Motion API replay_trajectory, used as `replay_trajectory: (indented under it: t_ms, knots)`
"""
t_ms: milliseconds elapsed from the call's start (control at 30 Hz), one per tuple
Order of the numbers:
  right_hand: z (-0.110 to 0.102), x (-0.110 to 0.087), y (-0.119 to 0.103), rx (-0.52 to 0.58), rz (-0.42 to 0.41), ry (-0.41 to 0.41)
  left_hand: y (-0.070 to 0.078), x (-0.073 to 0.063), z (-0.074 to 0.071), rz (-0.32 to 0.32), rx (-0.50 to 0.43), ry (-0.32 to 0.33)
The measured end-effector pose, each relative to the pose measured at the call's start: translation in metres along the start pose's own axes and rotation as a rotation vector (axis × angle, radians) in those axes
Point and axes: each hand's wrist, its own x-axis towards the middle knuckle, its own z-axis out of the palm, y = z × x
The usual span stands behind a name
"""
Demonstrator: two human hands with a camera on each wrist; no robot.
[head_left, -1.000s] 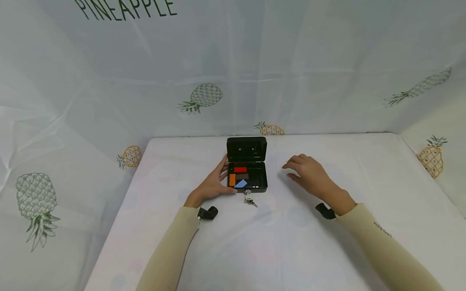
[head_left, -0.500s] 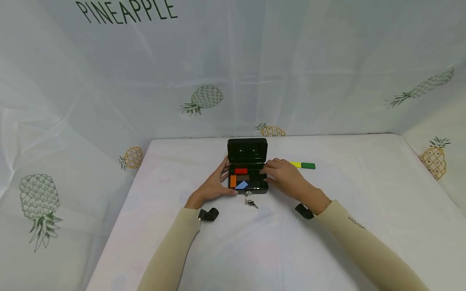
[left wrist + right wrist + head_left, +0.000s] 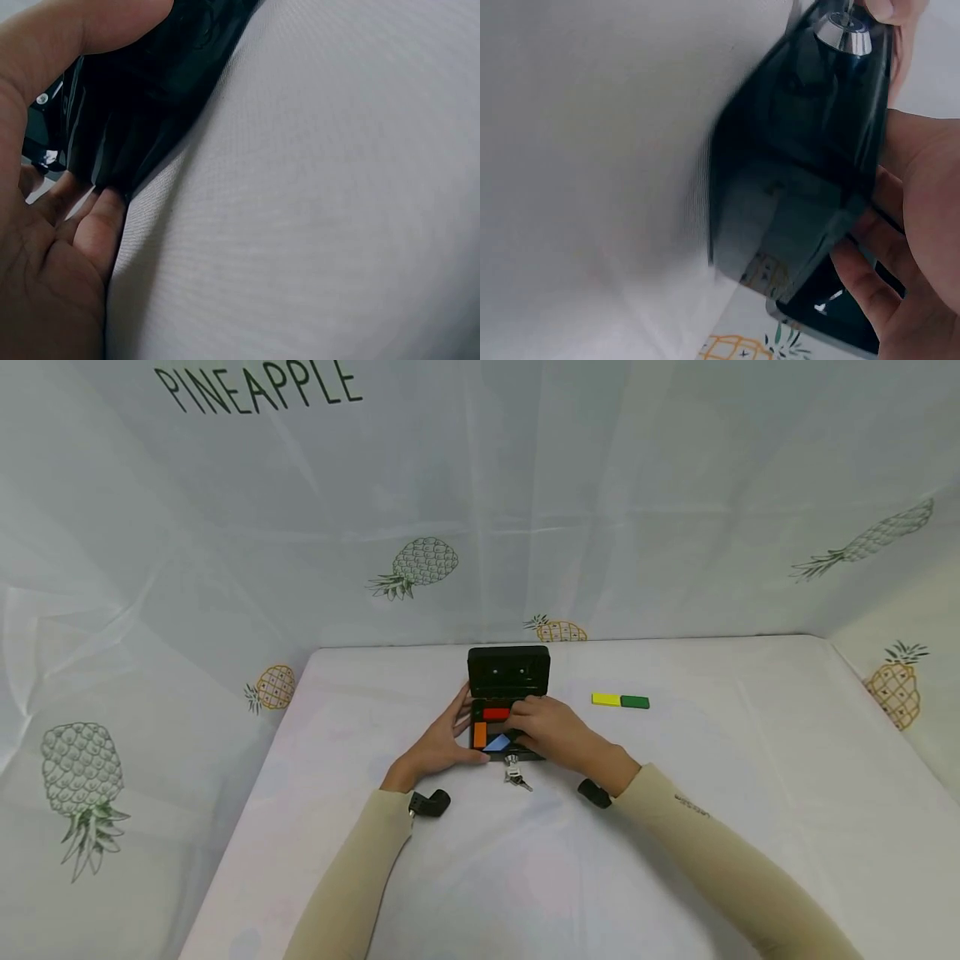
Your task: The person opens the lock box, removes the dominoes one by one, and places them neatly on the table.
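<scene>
A small black cash box (image 3: pixel 508 670) stands on the table with its lid raised. Inside are a red block (image 3: pixel 496 714), an orange block (image 3: pixel 480 734), a tilted blue block (image 3: pixel 497 742) and a partly covered brown block (image 3: pixel 495 727). My left hand (image 3: pixel 435 747) grips the box's left side, thumb at the front corner and fingers toward the back. Over the right half of the box, my right hand (image 3: pixel 558 732) reaches in close to the brown block. The box wall (image 3: pixel 795 135) hides its fingertips in the right wrist view, so any hold is unclear.
Keys (image 3: pixel 518 778) hang from the lock at the box's front. Right of the box, a yellow block (image 3: pixel 606 699) and a green block (image 3: pixel 634 702) lie end to end on the white-covered table (image 3: pixel 480 877). A pineapple-print sheet (image 3: pixel 637 510) rises behind.
My right hand has moved left from beside the yellow and green blocks, uncovering them, and into the box. The left hand has stayed on the box.
</scene>
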Motion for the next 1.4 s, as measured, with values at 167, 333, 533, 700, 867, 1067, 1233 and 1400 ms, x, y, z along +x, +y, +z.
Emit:
replay_trajectory:
  t_ms: [167,333,533,700,867,1067,1233,1400]
  knots:
    - [0.003,0.007,-0.001,0.025,-0.017,-0.030,-0.002,0.002,-0.001,0.020,0.001,0.000]
    - [0.003,0.012,-0.002,0.061,-0.022,-0.076,-0.005,0.003,-0.001,0.025,-0.001,-0.004]
    - [0.003,0.019,-0.002,0.075,-0.022,-0.157,-0.007,0.002,-0.001,0.020,-0.004,-0.003]
    - [0.004,0.024,-0.001,0.080,-0.028,-0.212,-0.007,0.002,-0.001,0.017,-0.005,0.002]
    - [0.005,0.028,-0.001,0.078,-0.025,-0.241,-0.006,0.002,0.000,0.015,-0.001,0.001]
    - [0.003,0.031,-0.001,0.062,-0.033,-0.252,-0.005,0.002,-0.001,0.023,0.011,0.005]
    - [0.001,0.030,-0.001,0.054,-0.033,-0.264,-0.005,0.002,0.000,0.013,0.015,0.009]
    - [-0.003,0.023,0.001,0.021,-0.009,-0.240,-0.006,0.002,0.001,-0.002,0.009,0.018]
